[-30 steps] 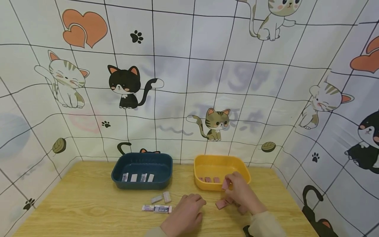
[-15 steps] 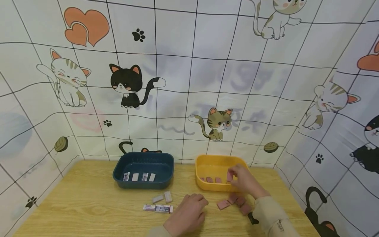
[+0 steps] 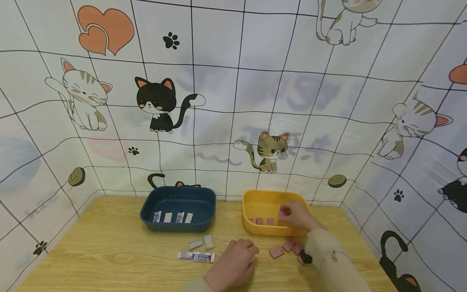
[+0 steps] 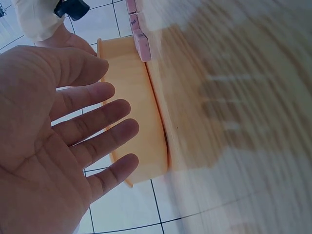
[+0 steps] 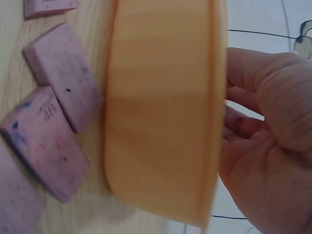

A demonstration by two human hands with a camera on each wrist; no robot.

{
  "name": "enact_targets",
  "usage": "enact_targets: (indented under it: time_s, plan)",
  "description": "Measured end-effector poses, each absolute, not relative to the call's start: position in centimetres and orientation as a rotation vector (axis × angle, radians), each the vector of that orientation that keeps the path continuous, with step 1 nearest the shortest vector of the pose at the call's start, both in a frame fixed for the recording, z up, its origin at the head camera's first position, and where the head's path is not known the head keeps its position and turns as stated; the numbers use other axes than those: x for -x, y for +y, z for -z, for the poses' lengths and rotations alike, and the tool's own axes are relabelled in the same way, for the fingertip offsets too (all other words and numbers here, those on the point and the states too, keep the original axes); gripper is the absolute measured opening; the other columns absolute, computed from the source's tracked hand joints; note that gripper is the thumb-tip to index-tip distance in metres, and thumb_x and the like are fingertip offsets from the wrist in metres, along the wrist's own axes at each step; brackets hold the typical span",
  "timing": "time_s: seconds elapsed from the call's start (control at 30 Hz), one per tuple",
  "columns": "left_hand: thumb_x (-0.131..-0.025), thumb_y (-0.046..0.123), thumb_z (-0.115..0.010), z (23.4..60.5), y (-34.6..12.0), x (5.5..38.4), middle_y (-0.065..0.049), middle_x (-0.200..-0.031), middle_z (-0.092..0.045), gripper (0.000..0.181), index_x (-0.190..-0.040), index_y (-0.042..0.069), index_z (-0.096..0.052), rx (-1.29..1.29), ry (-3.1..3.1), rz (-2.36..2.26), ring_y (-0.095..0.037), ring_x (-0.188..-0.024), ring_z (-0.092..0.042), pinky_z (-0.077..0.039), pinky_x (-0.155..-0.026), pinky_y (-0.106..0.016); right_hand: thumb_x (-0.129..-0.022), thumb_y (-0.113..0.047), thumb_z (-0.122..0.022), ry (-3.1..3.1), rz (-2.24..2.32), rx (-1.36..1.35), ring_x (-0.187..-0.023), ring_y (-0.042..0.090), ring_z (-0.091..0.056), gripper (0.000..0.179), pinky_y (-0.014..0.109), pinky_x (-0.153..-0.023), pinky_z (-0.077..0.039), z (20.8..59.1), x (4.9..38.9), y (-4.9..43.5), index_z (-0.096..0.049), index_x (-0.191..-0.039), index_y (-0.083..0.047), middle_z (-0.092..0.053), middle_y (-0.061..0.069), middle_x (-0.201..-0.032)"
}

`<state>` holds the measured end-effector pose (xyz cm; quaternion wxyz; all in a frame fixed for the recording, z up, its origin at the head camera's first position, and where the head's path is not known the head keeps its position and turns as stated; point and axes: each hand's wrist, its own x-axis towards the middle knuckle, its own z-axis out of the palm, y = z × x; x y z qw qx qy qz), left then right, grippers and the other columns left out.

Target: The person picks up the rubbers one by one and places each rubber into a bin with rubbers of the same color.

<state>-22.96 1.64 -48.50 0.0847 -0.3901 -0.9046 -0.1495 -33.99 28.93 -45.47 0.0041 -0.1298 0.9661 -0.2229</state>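
My right hand [image 3: 298, 215] reaches over the front wall of the yellow basket [image 3: 268, 229] and pinches a pink eraser [image 3: 281, 215] inside it. In the right wrist view that basket's wall hides the fingertips and the eraser. Several pink erasers [image 3: 260, 221] stand in a row in the same basket. More pink erasers [image 5: 63, 78] lie on the table just in front, one marked 4B. My left hand [image 4: 53, 112] hovers low with fingers extended and holds nothing. In the head view it is to the right of a paper-sleeved eraser [image 3: 203, 257].
A dark blue basket [image 3: 178, 228] at the back left holds several white and sleeved erasers [image 3: 168, 217]. Two small white erasers [image 3: 208, 242] lie before it on the wooden table [image 3: 109, 251]. A cat-print cloth [image 3: 215, 101] rises behind.
My right hand has carried the pink eraser from the yellow basket's front rim to inside it, lowering it at the right of the row. My left hand has stayed almost still.
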Motion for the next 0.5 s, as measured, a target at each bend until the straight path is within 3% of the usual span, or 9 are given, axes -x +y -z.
enact_targets:
  time_s: [0.17, 0.5]
  plan:
    - [-0.093, 0.019, -0.073, 48.54, 1.59, 23.09, 0.006, -0.102, -0.067, 0.015, -0.107, 0.017, -0.074, 1.161, -2.718, 0.454, -0.009, -0.094, -0.06, -0.049, -0.081, -0.031, -0.087, -0.005, -0.08, 2.957, 0.741, 0.262, -0.089, 0.02, -0.063, 0.026, 0.044, -0.085, -0.057, 46.01, 34.49, 28.51, -0.074, -0.111, 0.002, -0.071, 0.006, -0.097]
    - [-0.092, 0.019, -0.074, 48.71, 1.63, 23.24, 0.008, -0.101, -0.066, 0.014, -0.106, 0.018, -0.074, 1.165, -2.728, 0.48, -0.007, -0.092, -0.059, -0.048, -0.08, -0.031, -0.084, 0.007, -0.072, 2.913, 0.705, 0.173, -0.095, 0.025, -0.064, 0.024, 0.05, -0.093, -0.054, 46.23, 34.6, 28.42, -0.071, -0.108, 0.002, -0.071, 0.01, -0.102]
